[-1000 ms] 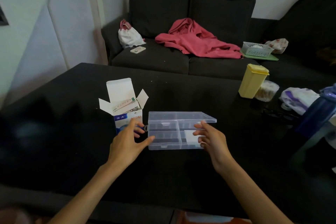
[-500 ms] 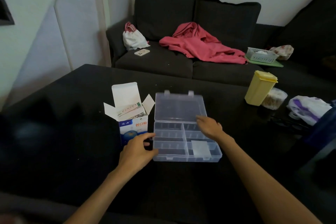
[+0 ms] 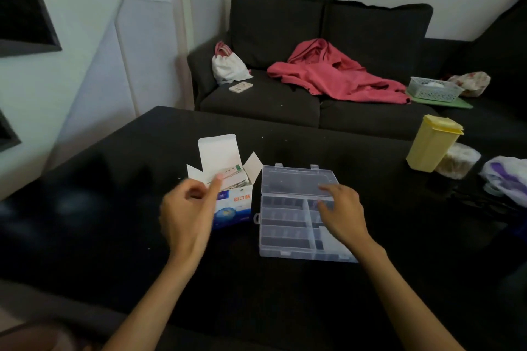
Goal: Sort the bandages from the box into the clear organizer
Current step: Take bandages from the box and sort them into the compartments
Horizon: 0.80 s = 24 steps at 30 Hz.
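Observation:
A white and blue bandage box [image 3: 232, 202] stands open on the black table [image 3: 285, 308], its flaps up and bandages [image 3: 231, 178] showing inside. Right beside it lies the clear organizer [image 3: 288, 225], its lid laid flat open toward the sofa. My left hand [image 3: 188, 214] is raised in front of the box, index finger and thumb reaching at the box's mouth, holding nothing that I can see. My right hand [image 3: 340, 211] hovers over the organizer's right compartments with relaxed fingers, covering part of them.
A yellow lidded container [image 3: 430, 142] and a round clear jar [image 3: 456, 161] stand at the table's right. A plastic bag [image 3: 506, 179] lies further right. Behind the table is a dark sofa [image 3: 313, 37] with a pink garment, a phone and a basket.
The organizer's lid went from half raised to lying flat open. My left hand left the organizer's edge and rose toward the box's mouth. My right hand drew back off the lid.

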Available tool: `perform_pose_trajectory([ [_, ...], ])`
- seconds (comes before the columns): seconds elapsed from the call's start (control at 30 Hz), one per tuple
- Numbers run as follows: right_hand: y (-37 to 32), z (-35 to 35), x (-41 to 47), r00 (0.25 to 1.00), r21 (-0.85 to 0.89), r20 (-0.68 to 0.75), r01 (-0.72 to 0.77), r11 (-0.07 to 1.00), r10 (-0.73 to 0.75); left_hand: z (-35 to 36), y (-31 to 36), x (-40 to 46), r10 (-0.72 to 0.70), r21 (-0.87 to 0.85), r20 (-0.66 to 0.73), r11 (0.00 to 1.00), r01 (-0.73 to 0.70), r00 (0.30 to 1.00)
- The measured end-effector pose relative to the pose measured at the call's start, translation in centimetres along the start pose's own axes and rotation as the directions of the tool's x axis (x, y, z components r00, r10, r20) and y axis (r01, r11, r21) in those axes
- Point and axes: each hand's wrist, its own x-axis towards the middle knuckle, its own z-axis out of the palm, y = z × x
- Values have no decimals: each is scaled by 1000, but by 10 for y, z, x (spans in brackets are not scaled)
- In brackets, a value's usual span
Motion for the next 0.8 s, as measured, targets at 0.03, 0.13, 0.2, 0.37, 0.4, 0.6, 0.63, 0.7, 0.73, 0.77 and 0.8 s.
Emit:
perform_pose_trajectory([
  [0.03,-13,-3,0,1000,62,-16,20,998,-19,-5,2,6,-48,-47,-81,998,44,996],
  [0.13,-60,-9,-1,989,180,-12,144,973,-144,-8,-6,22,-271,-74,-5,960,270,962],
  [0.2,-94,-10,7,969,225,51,226,948,-243,-5,-11,28,-329,-55,190,937,345,925],
  [0.37,-146,6,43,888,104,400,201,974,-226,-1,-6,30,-472,-165,440,793,586,763],
  [0.4,-149,12,50,881,44,429,199,979,-198,-1,-6,31,-480,-165,453,783,600,751],
  [0.6,-154,30,67,828,-158,541,269,950,-145,-2,-10,35,-446,-118,460,826,551,768],
  [0.63,-154,31,68,820,-176,555,279,944,-139,-2,-11,37,-441,-105,464,834,542,768],
  [0.7,-154,28,70,788,-202,603,306,930,-128,-3,-11,39,-430,-72,467,853,517,773],
  [0.73,-154,24,70,758,-191,638,324,926,-134,-4,-10,39,-417,-71,461,862,501,783],
  [0.77,-155,19,70,725,-163,672,342,925,-150,-5,-10,39,-397,-86,453,872,483,798],
  [0.8,-156,13,70,695,-126,697,359,925,-175,-6,-11,39,-374,-102,445,882,461,814],
])
